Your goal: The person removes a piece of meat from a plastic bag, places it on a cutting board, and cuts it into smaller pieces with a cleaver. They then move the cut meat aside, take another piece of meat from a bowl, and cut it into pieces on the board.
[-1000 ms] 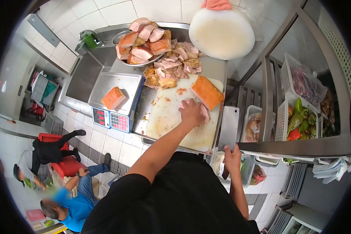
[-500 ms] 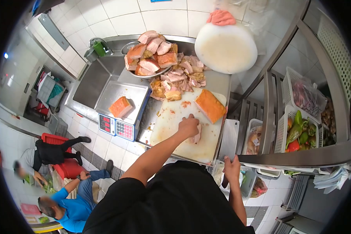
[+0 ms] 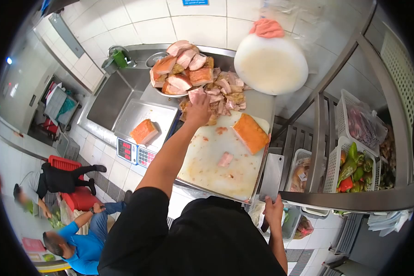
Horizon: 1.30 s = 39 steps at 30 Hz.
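Note:
My left hand [image 3: 198, 111] reaches to the near left side of a pile of chopped pork [image 3: 225, 89], fingers closed around a pale pork piece [image 3: 197, 96]; its underside is hidden. Low at my right side, my right hand [image 3: 274, 209] grips a cleaver [image 3: 272, 172] by its handle, the broad blade pointing away from me beside the board. On the white cutting board [image 3: 204, 168] lie a slab of pork with orange-brown skin [image 3: 251, 133] and a small pink scrap [image 3: 226, 159]. Large pork chunks [image 3: 179, 83] are heaped in a metal bowl behind the left hand.
A skin-on pork block [image 3: 144, 132] rests on a digital scale [image 3: 138, 154] beside the sink [image 3: 108, 103]. A round white board [image 3: 271, 64] leans on the wall. Metal shelving with a pepper basket [image 3: 352, 170] stands right. Two people [image 3: 80, 246] are at lower left.
My left hand has gone from the middle of the board to the chopped pile, taking pork along and leaving a small scrap. The right hand still holds the cleaver in nearly the same place.

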Tool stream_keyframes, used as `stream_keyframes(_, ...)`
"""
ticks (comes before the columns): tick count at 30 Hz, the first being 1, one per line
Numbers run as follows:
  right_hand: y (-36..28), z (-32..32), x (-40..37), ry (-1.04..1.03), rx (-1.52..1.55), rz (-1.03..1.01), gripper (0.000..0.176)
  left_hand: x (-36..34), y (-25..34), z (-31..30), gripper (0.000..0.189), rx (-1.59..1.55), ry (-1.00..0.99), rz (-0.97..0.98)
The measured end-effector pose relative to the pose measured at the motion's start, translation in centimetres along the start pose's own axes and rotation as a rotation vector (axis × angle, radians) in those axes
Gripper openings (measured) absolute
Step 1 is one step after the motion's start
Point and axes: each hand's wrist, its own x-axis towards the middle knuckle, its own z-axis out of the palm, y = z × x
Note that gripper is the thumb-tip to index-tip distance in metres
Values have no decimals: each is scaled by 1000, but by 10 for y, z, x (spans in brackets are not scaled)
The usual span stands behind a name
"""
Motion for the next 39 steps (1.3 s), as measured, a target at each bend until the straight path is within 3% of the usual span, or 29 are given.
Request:
stream_keyframes(1,0,0,-3,4,17,11,35,-6,-1,6,67,63,-174,62)
stream_keyframes(5,3,1,-10,1,-4,8,35,4,32,-31,64,-49,-264,-38)
stream_keyframes(6,1,3,-9,7,-22,25,35,0,45,-37,60,27,-150,-65)
stream_keyframes(8,-1,5,-8,8,-54,11,36,-14,64,-36,59,-141,-156,-84)
stream_keyframes(9,-1,5,-8,2,-51,10,36,-33,76,-32,61,-238,-304,-90)
stream_keyframes(11,-2,4,-7,-55,-76,16,59,-88,106,-45,66,-246,-521,-82)
stream_keyframes(13,5,9,-5,-73,-87,2,54,-134,107,-25,64,-412,-743,-80)
stream_keyframes(17,4,14,2,-126,-81,-17,49,-152,106,-2,60,-557,-644,-161)
stream_keyframes(19,-9,17,2,-148,-166,-53,48,-140,101,-7,54,-607,-385,-381)
stream_keyframes(20,-14,19,2,-158,-169,-62,48,-139,99,-11,51,-614,-178,-394)
stream_keyframes(21,-19,21,2,-149,-209,-79,46,-135,96,-27,51,-611,-171,-399)
stream_keyframes(24,-23,25,5,-173,-245,-87,50,-134,74,-73,42,-685,112,-174)
stream_keyframes(25,-22,25,6,-201,-243,-85,56,-140,61,-79,42,-685,111,-171)
stream_keyframes(28,-18,27,4,-222,-184,-68,50,-154,23,-94,33,-715,118,-293)
stream_keyframes(30,-7,28,5,-230,-169,-65,47,-162,6,-92,28,-613,-77,-467)
stream_keyframes(35,-21,28,-4,-241,-200,-76,36,-176,27,-52,34,-534,-149,-398)
stream_keyframes(37,-19,28,-4,-224,-206,-86,37,-172,42,-57,43,-423,-57,-264)
stream_keyframes(39,-13,26,-2,-220,-213,-104,37,-161,32,-70,50,-399,-86,-267)
